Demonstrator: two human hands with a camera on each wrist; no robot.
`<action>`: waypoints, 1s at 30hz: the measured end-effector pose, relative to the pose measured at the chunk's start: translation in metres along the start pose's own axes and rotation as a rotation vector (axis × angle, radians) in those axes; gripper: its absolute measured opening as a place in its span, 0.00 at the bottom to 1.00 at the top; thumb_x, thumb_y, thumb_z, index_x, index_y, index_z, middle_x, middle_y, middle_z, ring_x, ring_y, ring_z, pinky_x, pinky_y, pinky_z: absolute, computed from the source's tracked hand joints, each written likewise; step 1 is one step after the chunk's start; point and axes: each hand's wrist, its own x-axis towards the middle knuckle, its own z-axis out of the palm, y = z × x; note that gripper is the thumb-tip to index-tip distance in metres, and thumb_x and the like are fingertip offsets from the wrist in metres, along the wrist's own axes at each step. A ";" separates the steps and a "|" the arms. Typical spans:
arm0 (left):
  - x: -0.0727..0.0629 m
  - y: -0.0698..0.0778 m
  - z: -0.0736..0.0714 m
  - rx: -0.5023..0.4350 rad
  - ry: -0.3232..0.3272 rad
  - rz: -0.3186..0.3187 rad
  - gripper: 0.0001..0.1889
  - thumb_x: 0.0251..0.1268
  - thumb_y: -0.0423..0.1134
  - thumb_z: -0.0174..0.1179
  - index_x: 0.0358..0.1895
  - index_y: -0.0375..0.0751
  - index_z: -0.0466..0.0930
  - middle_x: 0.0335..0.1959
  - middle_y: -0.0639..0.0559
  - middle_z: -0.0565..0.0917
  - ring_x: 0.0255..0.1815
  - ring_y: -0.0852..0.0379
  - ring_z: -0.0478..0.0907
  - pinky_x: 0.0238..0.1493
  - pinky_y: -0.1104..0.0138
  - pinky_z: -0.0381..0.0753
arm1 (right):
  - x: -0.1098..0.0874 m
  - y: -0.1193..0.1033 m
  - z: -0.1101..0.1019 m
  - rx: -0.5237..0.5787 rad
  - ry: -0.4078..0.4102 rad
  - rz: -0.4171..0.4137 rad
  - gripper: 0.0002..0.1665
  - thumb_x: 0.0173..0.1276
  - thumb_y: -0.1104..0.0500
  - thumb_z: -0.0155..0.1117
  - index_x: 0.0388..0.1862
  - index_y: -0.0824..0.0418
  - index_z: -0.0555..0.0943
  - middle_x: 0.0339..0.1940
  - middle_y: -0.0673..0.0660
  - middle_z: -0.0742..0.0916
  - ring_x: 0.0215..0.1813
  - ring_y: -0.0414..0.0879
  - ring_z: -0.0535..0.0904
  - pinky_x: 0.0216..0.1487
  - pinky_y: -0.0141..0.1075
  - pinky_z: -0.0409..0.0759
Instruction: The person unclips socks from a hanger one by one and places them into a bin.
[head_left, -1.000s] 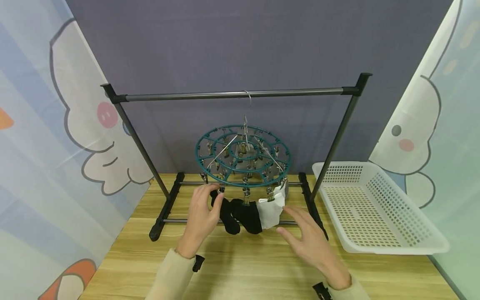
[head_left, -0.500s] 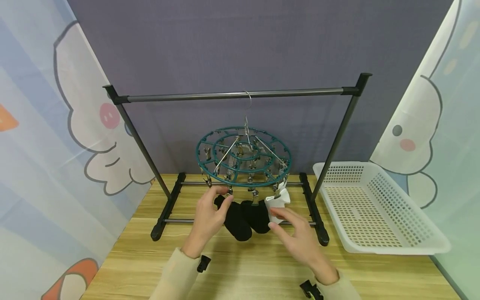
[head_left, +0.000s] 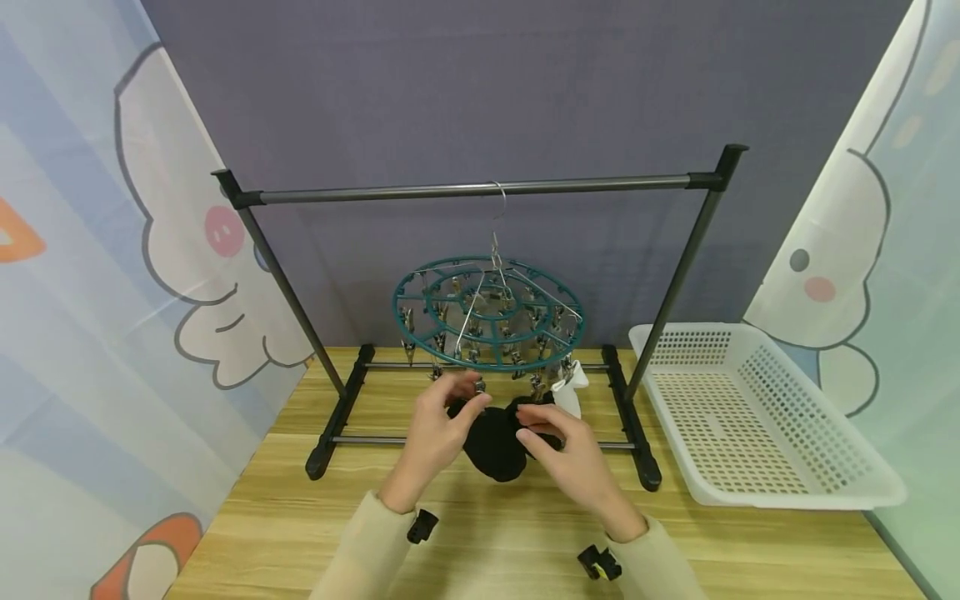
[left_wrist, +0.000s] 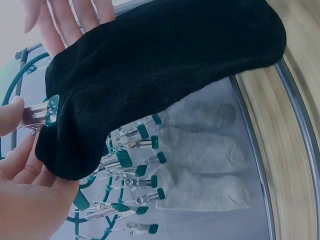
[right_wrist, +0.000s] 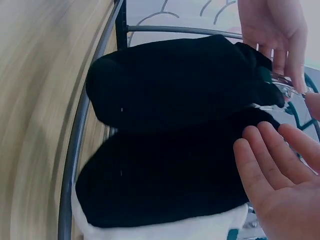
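A round teal clip hanger (head_left: 491, 368) hangs by its hook from the rack's bar. Black socks dangle from its front clips. My left hand (head_left: 438, 429) pinches a metal clip (left_wrist: 37, 116) between thumb and fingers, at the end of one black sock (left_wrist: 150, 65). Beside it hangs a second black sock (right_wrist: 165, 175), with the fingers of my right hand (head_left: 566, 458) relaxed and nearly straight at its upper end. Whether those fingertips touch the sock is unclear. Behind the right hand a white sock (head_left: 568, 402) is partly hidden.
A grey metal rack (head_left: 337, 194) stands on the wooden table (head_left: 255, 517). To its right sits a white plastic basket (head_left: 795, 502). Grey socks (left_wrist: 202, 192) hang from clips on the hanger's far side. A dark curtain (head_left: 337, 100) is behind.
The hanger has turned, carrying its front clips and socks to the right. My left hand has moved right with the black sock; my right hand has moved left, from the white sock towards the black ones.
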 end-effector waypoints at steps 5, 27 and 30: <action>0.001 0.003 0.005 -0.037 -0.030 -0.030 0.15 0.69 0.40 0.68 0.55 0.41 0.83 0.40 0.53 0.84 0.42 0.55 0.82 0.45 0.57 0.83 | 0.006 0.001 0.005 0.024 -0.015 0.056 0.20 0.74 0.57 0.66 0.62 0.62 0.82 0.53 0.56 0.87 0.51 0.48 0.84 0.55 0.39 0.82; 0.005 0.015 0.013 -0.147 -0.126 -0.135 0.14 0.69 0.40 0.68 0.52 0.36 0.83 0.40 0.51 0.84 0.41 0.54 0.82 0.46 0.62 0.83 | 0.018 -0.002 0.008 0.077 -0.031 0.140 0.10 0.73 0.59 0.68 0.48 0.62 0.87 0.44 0.56 0.88 0.42 0.45 0.86 0.46 0.37 0.84; 0.005 0.017 0.012 -0.145 -0.135 -0.142 0.13 0.69 0.39 0.68 0.51 0.38 0.83 0.39 0.51 0.84 0.40 0.54 0.82 0.45 0.62 0.83 | 0.018 -0.003 0.008 0.068 -0.039 0.138 0.09 0.73 0.59 0.68 0.48 0.61 0.87 0.44 0.56 0.88 0.42 0.45 0.86 0.46 0.37 0.84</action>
